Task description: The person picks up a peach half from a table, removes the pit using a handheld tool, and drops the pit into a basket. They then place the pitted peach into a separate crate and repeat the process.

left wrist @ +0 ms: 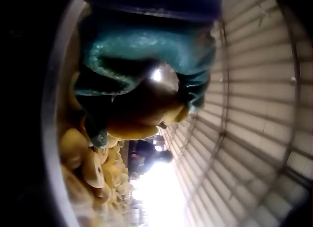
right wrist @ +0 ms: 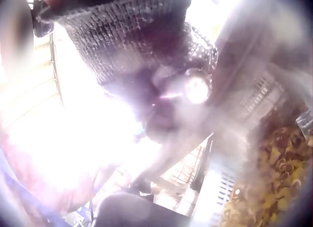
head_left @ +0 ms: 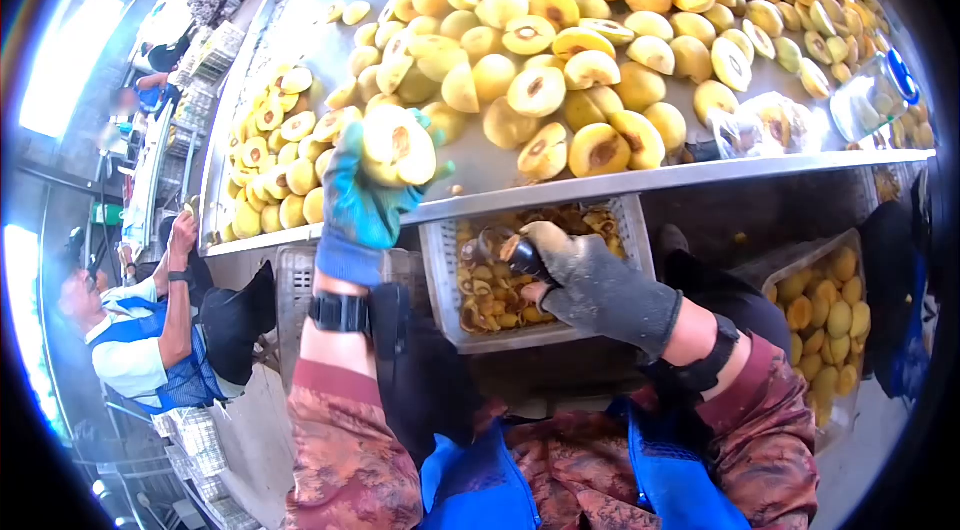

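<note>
My left hand, in a teal-coated glove, holds a yellow peach half above the table's front edge, its cut face with the brown centre showing. In the left wrist view, the gloved fingers curl around the peach half. My right hand, in a dark grey glove, grips a black-handled tool over a crate of scraps. The tool's thin curved metal end points left. Glare and blur hide most of the tool in the right wrist view, where the knit glove shows.
Many peach halves cover the metal table. A grey crate below holds peach scraps. Plastic bag and clear jar stand at right. Another crate holds peaches. A seated person works at left.
</note>
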`<move>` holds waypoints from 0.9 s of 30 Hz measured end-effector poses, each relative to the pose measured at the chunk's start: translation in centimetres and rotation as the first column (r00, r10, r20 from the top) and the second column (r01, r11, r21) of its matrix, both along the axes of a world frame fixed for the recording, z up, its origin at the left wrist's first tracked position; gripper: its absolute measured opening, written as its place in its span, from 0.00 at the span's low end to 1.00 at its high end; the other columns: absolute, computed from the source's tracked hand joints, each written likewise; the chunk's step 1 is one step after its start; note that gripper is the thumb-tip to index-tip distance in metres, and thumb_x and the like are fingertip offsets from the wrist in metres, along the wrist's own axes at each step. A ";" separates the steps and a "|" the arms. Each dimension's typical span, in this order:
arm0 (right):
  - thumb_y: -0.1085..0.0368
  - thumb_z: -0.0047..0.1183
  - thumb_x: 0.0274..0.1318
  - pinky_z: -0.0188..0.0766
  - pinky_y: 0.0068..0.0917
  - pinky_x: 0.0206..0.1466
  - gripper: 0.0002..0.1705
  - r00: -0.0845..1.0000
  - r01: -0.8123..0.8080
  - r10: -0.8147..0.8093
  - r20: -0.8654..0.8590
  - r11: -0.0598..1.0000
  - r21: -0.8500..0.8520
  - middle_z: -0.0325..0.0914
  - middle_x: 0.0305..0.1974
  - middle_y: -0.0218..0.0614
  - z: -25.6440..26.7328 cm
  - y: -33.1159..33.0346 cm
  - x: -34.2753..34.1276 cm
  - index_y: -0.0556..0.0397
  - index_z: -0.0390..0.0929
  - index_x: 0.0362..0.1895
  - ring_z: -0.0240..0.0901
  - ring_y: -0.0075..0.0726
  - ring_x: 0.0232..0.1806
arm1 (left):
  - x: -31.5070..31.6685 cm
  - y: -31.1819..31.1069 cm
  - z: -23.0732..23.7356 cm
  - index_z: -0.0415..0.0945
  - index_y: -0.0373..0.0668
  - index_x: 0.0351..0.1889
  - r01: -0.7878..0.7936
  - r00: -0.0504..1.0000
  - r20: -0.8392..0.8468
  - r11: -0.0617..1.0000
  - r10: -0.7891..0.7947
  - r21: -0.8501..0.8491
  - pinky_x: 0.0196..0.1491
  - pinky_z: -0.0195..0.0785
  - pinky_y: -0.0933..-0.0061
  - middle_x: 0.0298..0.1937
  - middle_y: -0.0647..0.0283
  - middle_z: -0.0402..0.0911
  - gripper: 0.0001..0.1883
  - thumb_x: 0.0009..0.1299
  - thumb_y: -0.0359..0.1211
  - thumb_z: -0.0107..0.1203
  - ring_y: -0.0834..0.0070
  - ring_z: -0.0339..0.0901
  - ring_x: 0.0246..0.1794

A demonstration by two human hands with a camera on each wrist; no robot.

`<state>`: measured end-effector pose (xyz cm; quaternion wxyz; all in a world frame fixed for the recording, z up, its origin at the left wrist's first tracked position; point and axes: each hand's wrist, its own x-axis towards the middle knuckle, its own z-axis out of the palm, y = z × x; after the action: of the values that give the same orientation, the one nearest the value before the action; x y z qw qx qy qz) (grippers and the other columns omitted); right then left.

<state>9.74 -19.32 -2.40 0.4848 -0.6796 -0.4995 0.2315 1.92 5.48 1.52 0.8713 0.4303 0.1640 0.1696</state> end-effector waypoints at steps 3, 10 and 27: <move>0.67 0.64 0.50 0.72 0.41 0.42 0.31 0.995 0.021 -0.014 -0.099 0.998 0.067 0.77 0.37 0.55 1.3 0.6 -0.1 0.55 0.65 0.57 0.76 0.63 0.41 | -1.1 -2.1 0.6 0.63 0.36 0.65 -0.013 0.994 0.105 0.984 0.032 -0.177 0.55 0.74 0.44 0.58 0.47 0.74 0.38 0.70 0.58 0.49 0.53 0.74 0.57; 0.68 0.61 0.52 0.72 0.45 0.40 0.29 0.985 0.123 -0.113 -0.128 0.990 0.073 0.76 0.36 0.57 1.2 1.9 -0.4 0.57 0.64 0.57 0.74 0.67 0.43 | -0.9 -6.5 -1.7 0.65 0.32 0.63 -0.043 0.997 0.055 0.986 0.052 -0.163 0.60 0.69 0.55 0.57 0.48 0.75 0.33 0.72 0.52 0.47 0.56 0.74 0.57; 0.71 0.52 0.54 0.72 0.47 0.31 0.20 0.985 0.167 -0.163 -0.047 0.981 0.101 0.75 0.29 0.58 -1.0 2.9 -1.7 0.60 0.62 0.50 0.75 0.65 0.32 | -0.9 -9.2 -2.2 0.62 0.29 0.64 -0.100 0.989 0.115 0.989 0.088 0.107 0.64 0.64 0.56 0.58 0.46 0.73 0.31 0.76 0.49 0.42 0.54 0.73 0.58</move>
<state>8.02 -16.45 -3.41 0.5469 -0.6878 -0.4434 0.1769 1.00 -3.73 -0.68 0.8443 0.4606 0.1259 0.2430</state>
